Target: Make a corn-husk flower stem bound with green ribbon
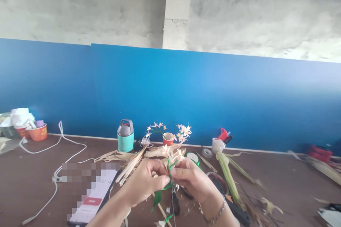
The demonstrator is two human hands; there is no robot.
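Pale, husk-like artificial flowers (174,154) stand upright on a stem wrapped in green tape, held between my two hands. My left hand (150,179) pinches the stem from the left with thumb and forefinger. From the right, my right hand (194,179) grips the same stem just beside them, its fingers curled. A strip of green tape (157,198) dangles below my left fingers. Dark-handled scissors (175,202) lie on the table under the hands. Behind the fingers, more small flowers on green stems rise around a red paper cup (168,139).
A phone (93,198) lies by my left forearm, with a white cable (60,163) farther left. A teal flask (125,136) stands behind. Dried husks (133,165), a tape roll (207,153) and green stalks (229,181) lie around. A blue partition (170,88) borders the table's back.
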